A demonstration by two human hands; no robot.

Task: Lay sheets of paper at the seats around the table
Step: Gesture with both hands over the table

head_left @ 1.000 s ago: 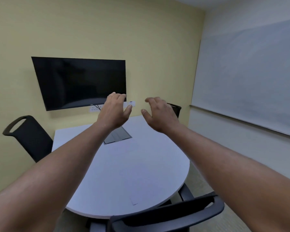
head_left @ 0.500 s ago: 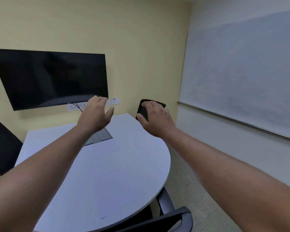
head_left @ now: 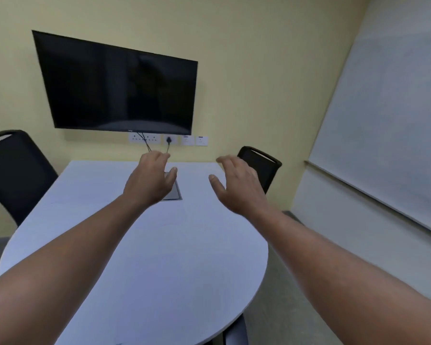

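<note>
Table [head_left: 144, 257] under 2 empty hands, fingers spread: left hand [head_left: 149, 181] half-hides its hatch [head_left: 173, 192].

The table [head_left: 144, 257] had a smooth, matt, pale top that looked like laminate, with no grain or sheen showing. Set into it was a grey hatch [head_left: 174, 191] with a dull metallic look, perhaps brushed aluminium, though a hand hid most of it. The two chairs, the left chair [head_left: 15, 170] and the right chair [head_left: 261, 168], had black backs of what seemed to be matt mesh or cloth within a smooth plastic frame. The wall screen [head_left: 120, 88] was glossy black glass and caught faint reflections. The wall [head_left: 246, 70] wore flat, matt yellow paint. The whiteboard [head_left: 388, 125] was smooth with a soft satin sheen.
</note>
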